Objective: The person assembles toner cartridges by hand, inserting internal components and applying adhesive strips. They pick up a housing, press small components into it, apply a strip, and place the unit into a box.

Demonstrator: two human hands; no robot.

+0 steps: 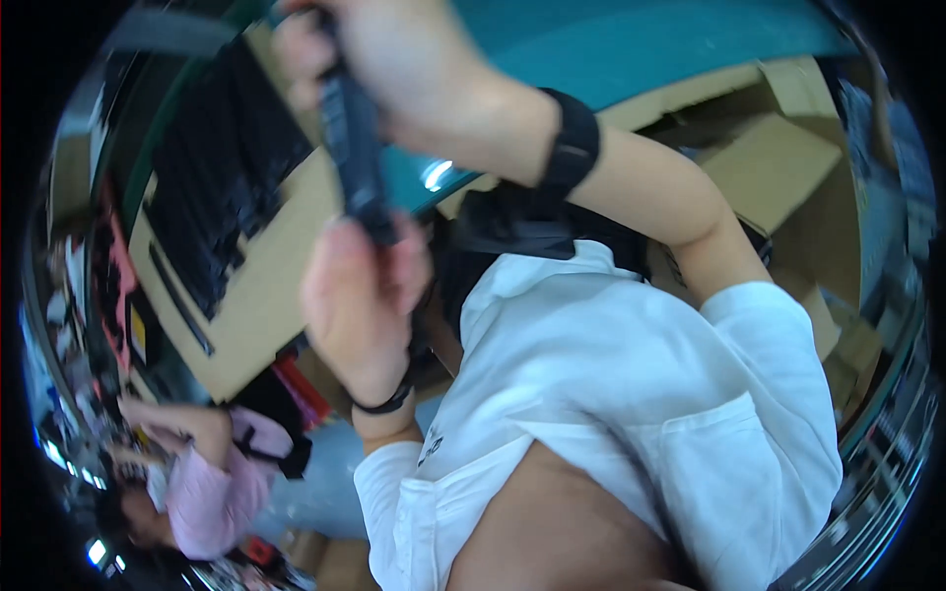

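A long, narrow black part, stiff-looking and blurred by motion, is held up between my two hands. My left hand is closed around its lower end. Higher up, my right hand grips the other end, with fingers wrapped over it and partly smeared. The part's exact kind cannot be made out. Similar long black strips lie side by side on a cardboard sheet to the left, with one single strip apart from the row.
A teal work surface lies beyond my right arm. Open cardboard boxes stand at the right. A co-worker in a pink shirt sits at the lower left, near a cluttered bench. Something red is beneath the cardboard.
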